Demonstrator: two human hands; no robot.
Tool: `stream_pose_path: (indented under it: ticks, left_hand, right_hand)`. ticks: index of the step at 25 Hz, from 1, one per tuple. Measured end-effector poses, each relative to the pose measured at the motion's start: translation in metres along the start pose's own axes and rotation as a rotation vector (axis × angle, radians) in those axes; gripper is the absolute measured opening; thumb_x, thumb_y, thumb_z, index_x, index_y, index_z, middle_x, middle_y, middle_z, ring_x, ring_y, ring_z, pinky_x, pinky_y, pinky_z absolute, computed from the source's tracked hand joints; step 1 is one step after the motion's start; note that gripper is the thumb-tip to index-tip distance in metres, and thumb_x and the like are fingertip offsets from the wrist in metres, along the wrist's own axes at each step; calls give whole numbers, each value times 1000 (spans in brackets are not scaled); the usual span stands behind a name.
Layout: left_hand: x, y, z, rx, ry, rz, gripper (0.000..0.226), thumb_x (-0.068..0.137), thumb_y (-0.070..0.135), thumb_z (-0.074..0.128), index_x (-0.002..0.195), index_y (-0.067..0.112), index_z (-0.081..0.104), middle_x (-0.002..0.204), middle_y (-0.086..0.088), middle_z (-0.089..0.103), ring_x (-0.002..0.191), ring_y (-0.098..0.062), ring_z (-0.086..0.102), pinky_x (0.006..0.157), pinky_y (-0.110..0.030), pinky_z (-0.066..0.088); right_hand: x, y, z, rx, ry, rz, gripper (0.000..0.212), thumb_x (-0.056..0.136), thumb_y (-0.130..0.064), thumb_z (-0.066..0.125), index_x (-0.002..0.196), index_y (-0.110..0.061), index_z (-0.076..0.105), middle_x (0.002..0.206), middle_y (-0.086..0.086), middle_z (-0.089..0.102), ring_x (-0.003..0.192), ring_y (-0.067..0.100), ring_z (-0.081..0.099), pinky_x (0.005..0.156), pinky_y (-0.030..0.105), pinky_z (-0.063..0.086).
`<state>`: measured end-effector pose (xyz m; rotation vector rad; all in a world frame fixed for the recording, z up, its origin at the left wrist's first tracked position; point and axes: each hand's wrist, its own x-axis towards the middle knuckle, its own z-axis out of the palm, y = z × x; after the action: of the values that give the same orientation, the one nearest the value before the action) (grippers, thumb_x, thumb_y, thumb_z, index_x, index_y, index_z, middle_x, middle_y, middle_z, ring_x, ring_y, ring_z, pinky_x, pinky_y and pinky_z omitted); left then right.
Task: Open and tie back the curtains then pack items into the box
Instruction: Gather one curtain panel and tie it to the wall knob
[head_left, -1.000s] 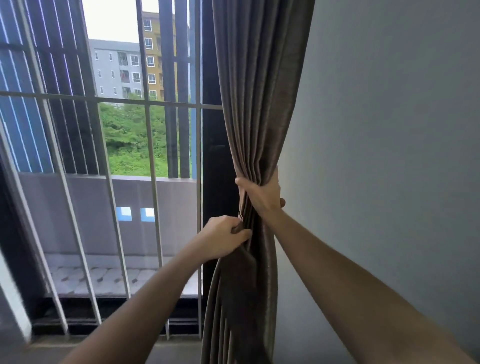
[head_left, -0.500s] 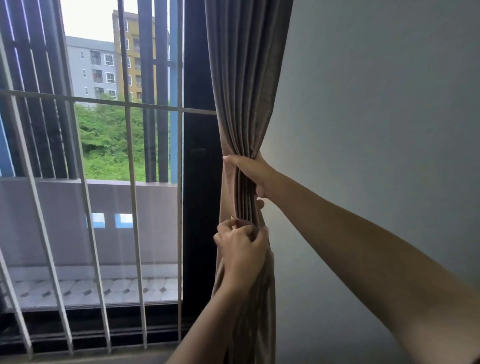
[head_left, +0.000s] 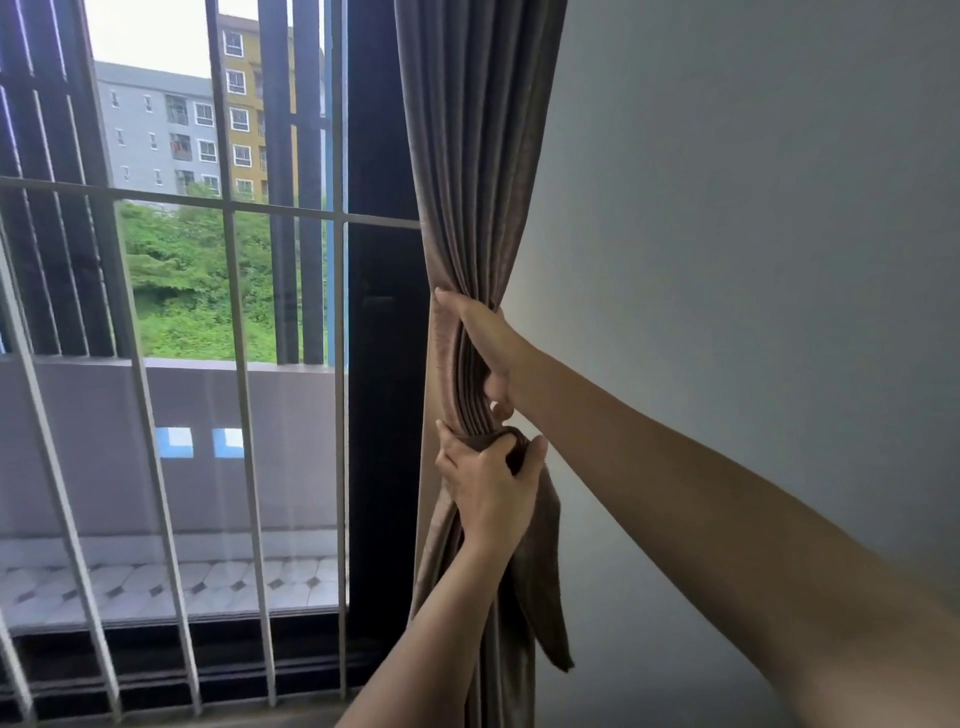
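Grey wall (head_left: 727, 208) on the right, white bars (head_left: 235, 312) on the left — the brown curtain (head_left: 467, 156) hangs bunched between them. The right hand (head_left: 491, 343) squeezes its folds; just below, the left hand (head_left: 488, 491) grips a dark tie (head_left: 543, 582) in curled fingers (head_left: 535, 453).

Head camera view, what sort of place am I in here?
Probably a room in an apartment: a brown curtain gathered beside a barred window, a tiled balcony outside, and apartment blocks beyond.
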<state>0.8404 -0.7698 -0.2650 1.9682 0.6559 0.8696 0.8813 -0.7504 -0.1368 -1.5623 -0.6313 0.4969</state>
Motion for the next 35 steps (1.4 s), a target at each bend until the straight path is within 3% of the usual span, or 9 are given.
stream_pose_path:
  ticks: [5, 10, 12, 18, 22, 26, 28, 31, 35]
  left_hand:
    - [8, -15, -3, 197, 65, 100, 25, 94, 33, 44, 95, 28, 68, 154, -17, 7, 131, -34, 18, 110, -50, 25]
    - [21, -39, 7, 317, 325, 286, 24, 83, 19, 68, 104, 32, 66, 131, -26, 46, 106, -40, 49, 81, -54, 50]
    - [25, -42, 12, 271, 393, 288, 33, 83, 14, 67, 107, 31, 51, 128, -26, 51, 106, -40, 52, 82, -54, 51]
    - [33, -33, 9, -333, 417, -38, 61, 73, 18, 79, 108, 23, 29, 127, -12, 50, 112, -27, 57, 87, -32, 54]
    - [44, -25, 7, -195, 427, -201, 86, 69, 36, 79, 135, 13, 28, 111, -12, 61, 106, -30, 58, 100, -45, 44]
    - [43, -18, 16, -213, 513, -254, 85, 73, 35, 76, 139, 14, 27, 104, -14, 67, 96, -33, 66, 83, -45, 54]
    - [43, -19, 20, -212, 540, -257, 84, 74, 34, 76, 140, 14, 29, 106, -15, 67, 95, -34, 66, 80, -44, 54]
    - [46, -21, 20, -238, 531, -269, 87, 74, 37, 74, 142, 15, 26, 106, -15, 67, 95, -35, 65, 82, -47, 55]
    - [45, -23, 20, -249, 502, -231, 88, 76, 34, 73, 145, 16, 23, 105, -12, 67, 95, -31, 65, 84, -47, 54]
  right_hand:
    - [7, 1, 1, 58, -7, 21, 72, 85, -46, 60, 143, -22, 24, 126, 2, 46, 108, 23, 43, 93, 37, 34]
    - [14, 4, 5, 79, 1, 8, 74, 83, -48, 61, 143, -25, 24, 136, 4, 44, 122, 27, 42, 100, 39, 34]
    - [14, 5, 4, 111, 7, 4, 73, 83, -48, 61, 142, -25, 24, 131, 3, 46, 116, 25, 44, 97, 38, 36]
    - [21, 10, 0, 98, -31, 11, 74, 83, -50, 60, 142, -27, 24, 137, 4, 44, 124, 28, 41, 104, 43, 33]
    - [24, 11, 0, 82, -58, 7, 75, 82, -53, 60, 143, -28, 24, 140, 4, 43, 127, 28, 40, 109, 47, 31]
    - [18, 16, -10, 36, -143, -60, 81, 77, -49, 67, 142, -28, 23, 137, 2, 45, 124, 26, 42, 107, 46, 34]
    - [17, 23, -30, -1, -272, -123, 81, 71, -30, 71, 139, -30, 27, 130, 2, 48, 120, 25, 46, 104, 52, 36]
    - [14, 39, -66, -289, -309, -91, 85, 74, 3, 59, 145, -29, 24, 138, 4, 44, 111, 23, 51, 98, 46, 41]
    - [16, 80, -86, -1054, -292, -159, 59, 81, -21, 71, 134, -11, 46, 125, -1, 52, 110, 14, 52, 89, 26, 42]
